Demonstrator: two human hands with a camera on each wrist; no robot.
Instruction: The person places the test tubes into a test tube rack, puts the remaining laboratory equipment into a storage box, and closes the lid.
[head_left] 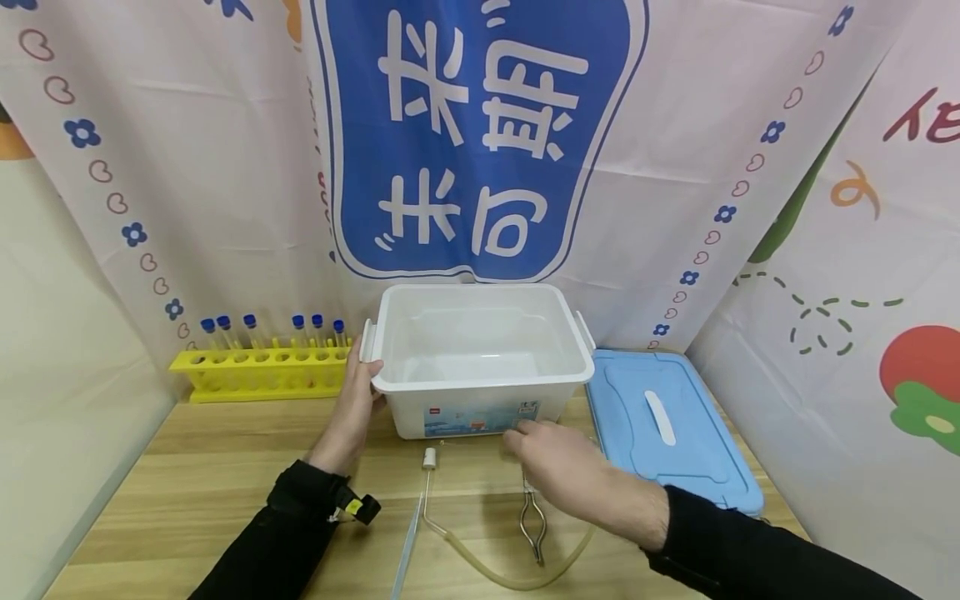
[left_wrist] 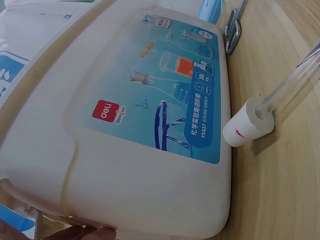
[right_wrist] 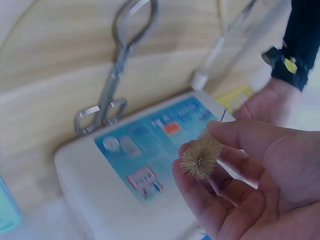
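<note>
A white plastic storage box (head_left: 480, 385) stands at the middle of the table, its label (left_wrist: 165, 85) facing the person. My left hand (head_left: 352, 417) grips its left side near the handle, thumb by the rim; the left wrist view catches only fingertips (left_wrist: 95, 233) at that side. In front of the box, my right hand (head_left: 566, 467) pinches a test tube brush (right_wrist: 201, 156) between thumb and fingers, its tan bristles and a bit of wire showing. Below that hand lie metal crucible tongs (head_left: 533, 525) and a white stopper (head_left: 430, 457) with a glass tube and a yellowish rubber hose (head_left: 517, 579).
A yellow rack (head_left: 266, 375) with several blue-capped test tubes stands at the back left. To the right lies a blue lid (head_left: 667, 425) with a white handle. Pale tweezers (head_left: 407, 546) lie near the hose. A printed curtain (head_left: 247, 167) hangs behind the table.
</note>
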